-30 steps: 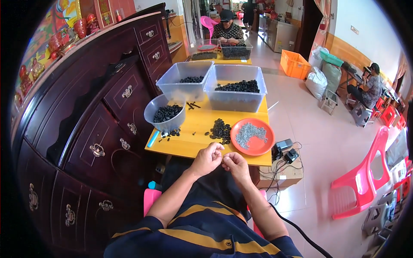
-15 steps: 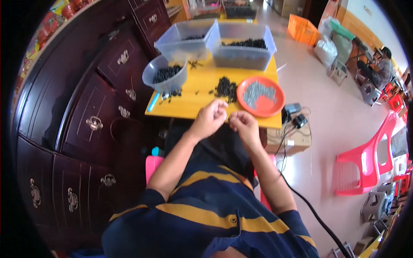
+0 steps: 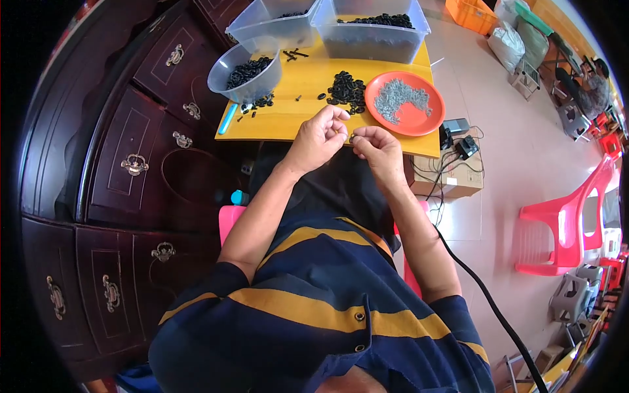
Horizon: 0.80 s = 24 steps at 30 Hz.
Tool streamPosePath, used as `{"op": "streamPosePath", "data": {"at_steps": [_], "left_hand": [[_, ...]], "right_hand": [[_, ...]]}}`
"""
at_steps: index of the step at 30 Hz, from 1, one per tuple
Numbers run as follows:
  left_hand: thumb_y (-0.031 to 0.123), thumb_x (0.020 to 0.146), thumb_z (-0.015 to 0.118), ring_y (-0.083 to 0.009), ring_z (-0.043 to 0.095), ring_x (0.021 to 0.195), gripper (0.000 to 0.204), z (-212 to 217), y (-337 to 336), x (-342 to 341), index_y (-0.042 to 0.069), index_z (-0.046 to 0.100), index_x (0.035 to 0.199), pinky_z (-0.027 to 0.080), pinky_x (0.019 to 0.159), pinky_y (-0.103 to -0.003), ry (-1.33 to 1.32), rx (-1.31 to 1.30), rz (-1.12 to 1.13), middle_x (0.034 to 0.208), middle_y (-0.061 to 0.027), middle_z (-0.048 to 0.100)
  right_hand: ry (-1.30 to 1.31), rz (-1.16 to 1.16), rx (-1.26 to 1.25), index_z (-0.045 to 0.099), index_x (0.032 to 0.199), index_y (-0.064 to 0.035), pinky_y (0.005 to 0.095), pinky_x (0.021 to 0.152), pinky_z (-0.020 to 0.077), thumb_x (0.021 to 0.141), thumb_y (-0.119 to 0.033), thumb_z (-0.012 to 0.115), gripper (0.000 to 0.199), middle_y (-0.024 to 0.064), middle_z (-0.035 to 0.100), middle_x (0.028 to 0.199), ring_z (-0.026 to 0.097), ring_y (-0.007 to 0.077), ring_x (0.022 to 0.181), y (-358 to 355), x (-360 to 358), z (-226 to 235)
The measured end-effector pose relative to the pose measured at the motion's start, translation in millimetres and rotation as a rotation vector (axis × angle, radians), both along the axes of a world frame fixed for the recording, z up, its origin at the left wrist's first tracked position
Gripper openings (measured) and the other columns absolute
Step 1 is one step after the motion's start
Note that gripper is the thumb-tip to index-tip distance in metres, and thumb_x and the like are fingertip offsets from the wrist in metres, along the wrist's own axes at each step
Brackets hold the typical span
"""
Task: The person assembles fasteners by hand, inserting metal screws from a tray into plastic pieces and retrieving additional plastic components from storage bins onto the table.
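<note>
My two hands are close together at the near edge of the yellow table. My right hand pinches a small black piece between thumb and fingertips. Across from it, my left hand is closed with thumb and forefinger pressed together; whatever they hold is too small or hidden to name. Just beyond my fingers lies a pile of small black oval pieces. Beside that pile, an orange-red plate carries many small grey pieces, possibly screws.
A round clear tub of black pieces stands at the table's left, near a light-blue pen-like stick. Two clear bins stand behind. Dark drawers rise on the left; a cardboard box with cables and a pink chair are right.
The view has tilted, so the table and its contents sit higher in the picture. My hands stay close together, the right one still pinching at its fingertips.
</note>
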State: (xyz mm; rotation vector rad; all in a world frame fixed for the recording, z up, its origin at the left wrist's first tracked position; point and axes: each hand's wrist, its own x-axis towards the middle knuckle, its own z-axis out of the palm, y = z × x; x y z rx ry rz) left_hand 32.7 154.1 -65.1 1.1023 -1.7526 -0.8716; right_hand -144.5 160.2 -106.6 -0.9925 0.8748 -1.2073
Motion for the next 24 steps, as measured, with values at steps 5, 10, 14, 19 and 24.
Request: {"op": "streamPosePath", "data": {"at_steps": [5,10,14,19,24], "left_hand": [[-0.001,0.088,0.063,-0.0049,0.057,0.066,0.024,-1,0,-1,0.002,0.057,0.111,0.05,0.065,-0.024,-0.005,-0.02,0.014,0.08,-0.0007,0.062],[-0.003,0.087,0.063,-0.005,0.057,0.065,0.025,1,-1,0,0.002,0.057,0.11,0.05,0.064,-0.024,-0.019,-0.014,0.022,0.078,-0.0007,0.061],[-0.004,0.086,0.064,-0.0059,0.057,0.065,0.025,0,-1,-1,0.002,0.057,0.11,0.05,0.064,-0.025,-0.018,-0.027,0.022,0.078,-0.0011,0.061],[-0.004,0.086,0.063,-0.0082,0.058,0.063,0.024,6,0,-3,0.003,0.058,0.109,0.05,0.063,-0.026,-0.083,-0.062,0.025,0.075,-0.0024,0.061],[-0.003,0.087,0.064,-0.0109,0.061,0.062,0.024,9,0,-5,0.003,0.058,0.109,0.051,0.063,-0.027,-0.136,-0.071,0.033,0.072,-0.0038,0.062]], "right_hand": [[0.006,-0.008,-0.007,0.068,0.106,0.0005,0.0217,0.069,0.0511,0.091,-0.007,0.071,0.017,0.0011,0.069,0.086,0.062,0.0073,0.075,0,0,-2],[0.012,-0.002,-0.008,0.068,0.106,0.001,0.0219,0.07,0.052,0.091,-0.006,0.071,0.017,0.0011,0.069,0.087,0.062,0.0073,0.075,-1,1,1],[0.03,-0.003,-0.023,0.068,0.107,-0.0003,0.0205,0.068,0.0482,0.092,-0.007,0.071,0.016,0.0004,0.069,0.086,0.061,0.0071,0.074,-1,3,2],[0.075,-0.034,-0.08,0.071,0.104,0.0012,0.0221,0.071,0.0526,0.09,-0.005,0.071,0.015,0.0008,0.07,0.087,0.063,0.0065,0.075,-4,4,-9],[0.155,-0.077,-0.134,0.072,0.102,0.0011,0.0222,0.072,0.0529,0.089,-0.006,0.071,0.014,0.0006,0.071,0.085,0.063,0.0054,0.075,-6,4,-14]]}}
